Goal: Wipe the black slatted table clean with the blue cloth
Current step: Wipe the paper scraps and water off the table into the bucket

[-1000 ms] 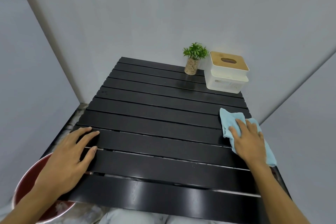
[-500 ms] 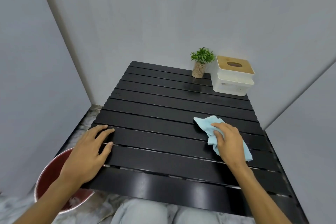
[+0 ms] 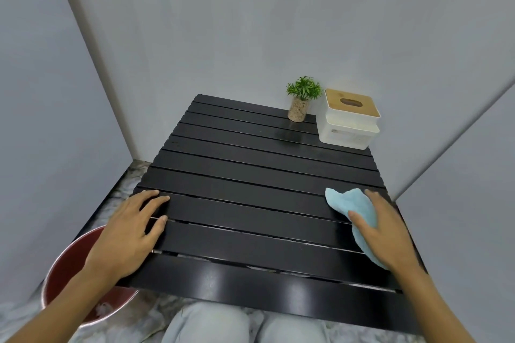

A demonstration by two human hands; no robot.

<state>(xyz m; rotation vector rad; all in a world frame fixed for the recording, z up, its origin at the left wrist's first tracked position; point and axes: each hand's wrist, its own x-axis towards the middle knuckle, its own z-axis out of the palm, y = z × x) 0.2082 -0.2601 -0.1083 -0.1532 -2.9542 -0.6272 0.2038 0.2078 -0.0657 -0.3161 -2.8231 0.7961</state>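
The black slatted table (image 3: 250, 175) fills the middle of the view, its near slats glossy. A light blue cloth (image 3: 351, 203) lies crumpled on the slats near the table's right edge. My right hand (image 3: 384, 228) presses down on the cloth, thumb and fingers around its folds, and covers its near part. My left hand (image 3: 131, 234) lies flat with fingers spread on the near left corner of the table, holding nothing.
A small green plant in a pot (image 3: 301, 100) and a white tissue box with a wooden lid (image 3: 348, 122) stand at the far right corner. A red bucket (image 3: 72, 281) sits on the marbled floor at the left. Grey walls enclose the table. My knees (image 3: 242, 323) show below.
My right hand slid the cloth left toward the middle, then back to the right edge of the table. My left hand stayed planted on the near left corner.
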